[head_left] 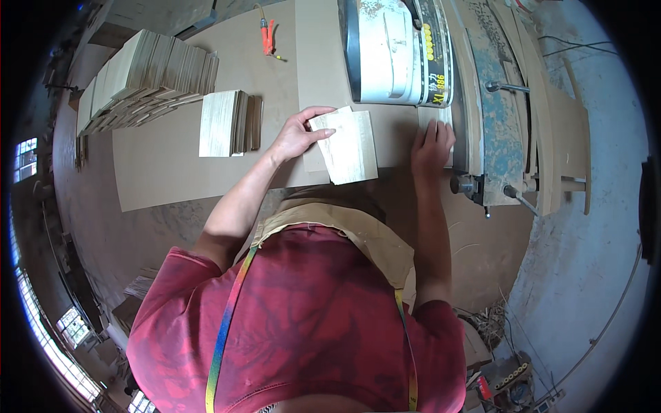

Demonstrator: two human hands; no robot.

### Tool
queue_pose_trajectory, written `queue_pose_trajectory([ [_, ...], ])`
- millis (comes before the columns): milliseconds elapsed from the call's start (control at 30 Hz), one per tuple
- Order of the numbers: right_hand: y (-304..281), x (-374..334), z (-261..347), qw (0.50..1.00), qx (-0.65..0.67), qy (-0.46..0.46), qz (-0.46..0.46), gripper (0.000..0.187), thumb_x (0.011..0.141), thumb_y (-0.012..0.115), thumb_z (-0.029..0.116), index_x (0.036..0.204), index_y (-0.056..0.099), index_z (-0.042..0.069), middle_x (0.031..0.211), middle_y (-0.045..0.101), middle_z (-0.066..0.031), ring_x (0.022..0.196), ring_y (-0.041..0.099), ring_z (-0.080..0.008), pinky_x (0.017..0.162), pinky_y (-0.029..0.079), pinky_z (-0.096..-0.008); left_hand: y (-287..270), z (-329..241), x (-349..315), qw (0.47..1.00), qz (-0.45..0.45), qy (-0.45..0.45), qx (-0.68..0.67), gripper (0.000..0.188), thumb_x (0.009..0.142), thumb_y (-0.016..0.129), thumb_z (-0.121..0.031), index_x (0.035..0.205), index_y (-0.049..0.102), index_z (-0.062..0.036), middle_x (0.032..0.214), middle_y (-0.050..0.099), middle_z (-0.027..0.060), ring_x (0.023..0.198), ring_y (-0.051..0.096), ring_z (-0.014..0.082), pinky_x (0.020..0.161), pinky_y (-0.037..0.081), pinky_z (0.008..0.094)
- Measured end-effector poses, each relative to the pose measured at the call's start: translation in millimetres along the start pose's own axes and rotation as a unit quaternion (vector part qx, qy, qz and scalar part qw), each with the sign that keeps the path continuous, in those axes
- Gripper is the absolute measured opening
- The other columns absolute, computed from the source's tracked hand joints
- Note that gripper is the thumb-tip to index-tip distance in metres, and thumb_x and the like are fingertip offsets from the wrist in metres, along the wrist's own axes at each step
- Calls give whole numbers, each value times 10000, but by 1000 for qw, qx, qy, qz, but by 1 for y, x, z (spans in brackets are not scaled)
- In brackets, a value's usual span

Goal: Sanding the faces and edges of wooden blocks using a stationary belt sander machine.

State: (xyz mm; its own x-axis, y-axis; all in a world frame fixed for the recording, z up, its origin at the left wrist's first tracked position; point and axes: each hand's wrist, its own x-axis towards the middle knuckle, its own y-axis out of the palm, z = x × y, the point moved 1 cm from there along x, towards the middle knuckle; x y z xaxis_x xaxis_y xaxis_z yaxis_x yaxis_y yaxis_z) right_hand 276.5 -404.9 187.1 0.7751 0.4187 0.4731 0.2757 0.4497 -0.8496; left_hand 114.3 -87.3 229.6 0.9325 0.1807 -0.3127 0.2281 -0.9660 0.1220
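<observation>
My left hand (301, 134) is closed on thin wooden boards (352, 151), thumb on top and fingers behind. They are fanned slightly apart, with at least two showing, and are held above the front of the brown bench sheet. My right hand (432, 150) is over at the right, by the front of a white-and-black machine (389, 55). Its fingers lie stretched out on a pale flat piece (425, 117) at the machine's lower edge. The right thumb is hidden.
A short stack of boards (224, 124) stands left of my left hand, and a long row of boards (155, 76) is behind it. A red-handled tool (267, 36) lies farther back. Along the right runs a worn blue metal frame (497, 89) with protruding handles.
</observation>
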Motion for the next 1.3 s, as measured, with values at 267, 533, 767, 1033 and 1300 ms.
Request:
queue_pose_trajectory([
  [267,-47,-20,134,969,179,18,168,737,853,859,322,1446,587,-20,1443,547,-287,1171,586,-475,978,559,-523,44,19,22,980,-146,89,100,431,925,849,-1,1338,740,-57,1171,760,78,964,703,151,864,589,259],
  [533,-62,-44,40,983,116,57,127,786,793,850,281,1469,585,-19,1509,531,-314,1267,568,-524,1042,532,-558,31,3,18,995,-75,24,55,498,924,838,20,1401,714,-53,1211,764,78,977,706,137,866,580,229],
  [767,-14,-22,-15,1000,-5,-29,-11,572,892,798,146,1421,641,-4,1489,573,-264,1279,579,-490,1053,532,-537,12,-15,-8,997,23,-12,-66,568,926,843,18,1465,680,-59,1279,753,73,982,695,122,863,562,202],
  [1033,-6,26,32,995,68,26,-67,407,922,797,147,1289,715,-7,1378,622,-228,1193,608,-440,1015,555,-527,26,20,10,996,-54,63,43,492,947,834,0,1421,708,-39,1299,743,72,1006,694,131,891,568,238],
  [1300,-45,-32,130,979,156,34,129,649,809,921,324,1347,726,18,1483,548,-266,1228,588,-467,1023,555,-519,46,17,14,989,-104,36,102,323,1095,722,-198,1366,738,-24,1281,748,60,1050,693,134,938,565,263],
])
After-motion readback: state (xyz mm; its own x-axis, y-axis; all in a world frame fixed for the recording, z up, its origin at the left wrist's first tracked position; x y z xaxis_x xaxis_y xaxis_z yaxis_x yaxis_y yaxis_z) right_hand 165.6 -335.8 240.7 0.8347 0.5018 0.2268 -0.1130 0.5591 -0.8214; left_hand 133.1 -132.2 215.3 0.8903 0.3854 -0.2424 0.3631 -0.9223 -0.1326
